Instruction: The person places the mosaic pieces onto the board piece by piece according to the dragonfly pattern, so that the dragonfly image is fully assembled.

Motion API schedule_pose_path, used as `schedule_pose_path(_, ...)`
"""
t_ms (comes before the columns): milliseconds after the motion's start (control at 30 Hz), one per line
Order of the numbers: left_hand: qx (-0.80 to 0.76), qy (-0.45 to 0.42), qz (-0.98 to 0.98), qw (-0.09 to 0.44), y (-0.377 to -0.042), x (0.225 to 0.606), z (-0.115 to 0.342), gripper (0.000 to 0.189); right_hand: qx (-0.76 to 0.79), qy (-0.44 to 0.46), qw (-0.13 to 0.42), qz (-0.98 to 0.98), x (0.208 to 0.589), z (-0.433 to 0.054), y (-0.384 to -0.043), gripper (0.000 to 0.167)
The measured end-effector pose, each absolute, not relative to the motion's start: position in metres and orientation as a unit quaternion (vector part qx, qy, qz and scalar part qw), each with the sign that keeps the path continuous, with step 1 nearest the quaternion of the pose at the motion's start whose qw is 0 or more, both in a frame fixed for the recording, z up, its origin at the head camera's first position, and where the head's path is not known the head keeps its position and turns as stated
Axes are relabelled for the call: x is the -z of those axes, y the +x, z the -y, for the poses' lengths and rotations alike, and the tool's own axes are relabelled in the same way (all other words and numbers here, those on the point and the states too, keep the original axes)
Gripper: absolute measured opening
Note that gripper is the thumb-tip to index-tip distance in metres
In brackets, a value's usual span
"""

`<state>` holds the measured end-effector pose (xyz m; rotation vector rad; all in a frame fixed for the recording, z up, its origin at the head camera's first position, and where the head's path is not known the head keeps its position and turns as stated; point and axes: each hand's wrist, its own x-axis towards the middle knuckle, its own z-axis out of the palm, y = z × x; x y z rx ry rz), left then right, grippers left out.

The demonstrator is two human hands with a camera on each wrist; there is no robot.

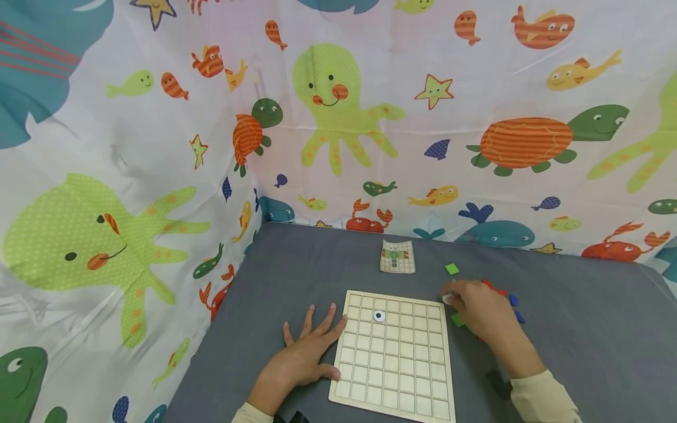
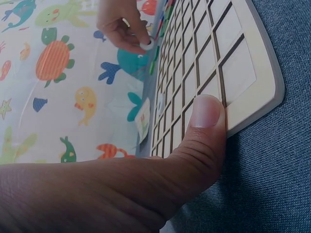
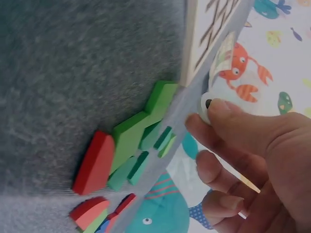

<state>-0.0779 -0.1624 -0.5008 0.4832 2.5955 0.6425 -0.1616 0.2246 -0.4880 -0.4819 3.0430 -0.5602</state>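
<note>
A wooden grid board (image 1: 391, 364) lies on the grey cloth, with one round white eye piece (image 1: 379, 316) in a cell near its top. My left hand (image 1: 304, 355) rests at the board's left edge, fingers spread; in the left wrist view its thumb (image 2: 206, 116) presses the rim. My right hand (image 1: 483, 308) is just off the board's upper right corner. Between thumb and index finger it pinches a second white eye piece with a dark centre (image 3: 206, 108), held above the cloth. Below that hand lie green tiles (image 3: 129, 136) and red tiles (image 3: 94, 162).
A small printed pattern card (image 1: 398, 257) lies behind the board. Beyond the right hand are a bright green tile (image 1: 452, 269) and blue tiles (image 1: 514, 300). A curtain with sea animals (image 1: 349, 117) hangs along the back and left side of the grey surface (image 1: 296, 264).
</note>
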Motion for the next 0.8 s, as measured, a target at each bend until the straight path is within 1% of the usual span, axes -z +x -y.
schedule_pose_path(233, -0.228, 0.175, -0.936, 0.206, -0.078, 0.502, 0.162, 0.107, 0.223, -0.169, 0.004, -0.960, 0.486, -0.218, -0.158, 0.010)
schedule_pose_path(600, -0.235, 0.179, -0.933, 0.205, -0.077, 0.501, 0.164, 0.106, 0.300, -0.154, 0.083, -0.938, 0.483, -0.196, -0.153, 0.007)
schedule_pose_path(700, -0.234, 0.179, -0.933, 0.206, -0.078, 0.501, 0.164, 0.107, 0.312, -0.154, 0.093, -0.933, 0.483, -0.187, -0.152, 0.006)
schedule_pose_path(800, -0.233, 0.178, -0.934, 0.205, -0.078, 0.501, 0.164, 0.107, 0.319, -0.154, 0.089, -0.931, 0.485, -0.177, -0.150, 0.006)
